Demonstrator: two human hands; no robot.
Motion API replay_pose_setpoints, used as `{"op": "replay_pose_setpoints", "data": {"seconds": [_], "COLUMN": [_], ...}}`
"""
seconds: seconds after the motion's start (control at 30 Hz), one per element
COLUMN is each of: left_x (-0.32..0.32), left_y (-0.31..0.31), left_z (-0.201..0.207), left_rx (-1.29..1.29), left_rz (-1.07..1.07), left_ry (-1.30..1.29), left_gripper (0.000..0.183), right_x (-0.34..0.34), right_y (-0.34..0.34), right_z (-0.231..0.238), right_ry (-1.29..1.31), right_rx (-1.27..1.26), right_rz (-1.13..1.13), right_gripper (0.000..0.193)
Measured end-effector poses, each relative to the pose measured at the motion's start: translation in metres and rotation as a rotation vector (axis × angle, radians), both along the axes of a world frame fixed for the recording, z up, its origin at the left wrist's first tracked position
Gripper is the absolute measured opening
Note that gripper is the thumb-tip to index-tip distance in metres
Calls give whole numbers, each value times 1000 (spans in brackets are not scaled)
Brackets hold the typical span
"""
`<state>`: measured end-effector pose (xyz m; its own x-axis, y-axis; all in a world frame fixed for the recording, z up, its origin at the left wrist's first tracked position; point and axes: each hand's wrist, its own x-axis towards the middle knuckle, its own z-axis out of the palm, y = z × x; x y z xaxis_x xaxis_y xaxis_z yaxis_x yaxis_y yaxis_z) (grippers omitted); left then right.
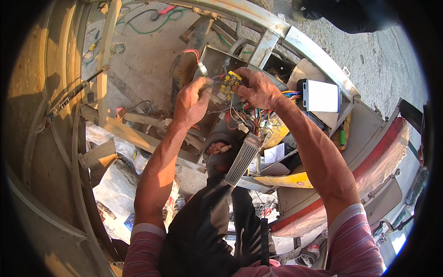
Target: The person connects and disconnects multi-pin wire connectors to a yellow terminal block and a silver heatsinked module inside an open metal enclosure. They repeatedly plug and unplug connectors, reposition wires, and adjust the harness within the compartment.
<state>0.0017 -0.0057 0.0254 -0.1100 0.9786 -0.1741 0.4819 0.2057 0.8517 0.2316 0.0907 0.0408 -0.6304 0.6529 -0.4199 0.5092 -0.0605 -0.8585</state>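
Observation:
My right hand [259, 88] is closed on a yellow and dark block with small metal terminals [227, 86], gripping its right end. Just left of it, my left hand [193, 100] pinches at a thin grey wire [215, 82] that runs toward the block; the fingertips partly hide it. A white plug connector [202, 69] with red wires sits just above my left fingertips. Below both hands a bundle of coloured wires [251, 115] spreads out, with a small white connector [243, 128] among them. A finned metal bar [243, 159] lies near my knees.
A silver box [321, 96] with coloured wires is on the right, inside the curved metal frame [318, 53]. A green-handled tool [342, 137] lies beyond my right forearm. Steel beams [108, 55] stand at left. At the top right is another person's dark clothing [353, 16].

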Motion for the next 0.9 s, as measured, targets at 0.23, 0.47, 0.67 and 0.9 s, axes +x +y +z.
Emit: {"op": "replay_pose_setpoints", "data": {"seconds": [0.23, 0.47, 0.67, 0.9], "left_x": [-3, 10, 4, 20], "left_y": [7, 21, 36, 25], "left_z": [8, 1, -2, -1], "left_rx": [163, 190, 291, 119], "left_rz": [-42, -58, -135, 74], "left_ry": [168, 243, 166, 75], "left_gripper": [15, 11, 6, 6], "right_x": [-1, -2, 0, -1], "right_y": [0, 1, 8, 9], "right_z": [-2, -4, 4, 6], "right_ry": [-37, -40, -4, -26], "right_rx": [17, 29, -40, -96], "right_rz": [1, 35, 68, 38], "right_gripper": [44, 40, 35, 29]}}
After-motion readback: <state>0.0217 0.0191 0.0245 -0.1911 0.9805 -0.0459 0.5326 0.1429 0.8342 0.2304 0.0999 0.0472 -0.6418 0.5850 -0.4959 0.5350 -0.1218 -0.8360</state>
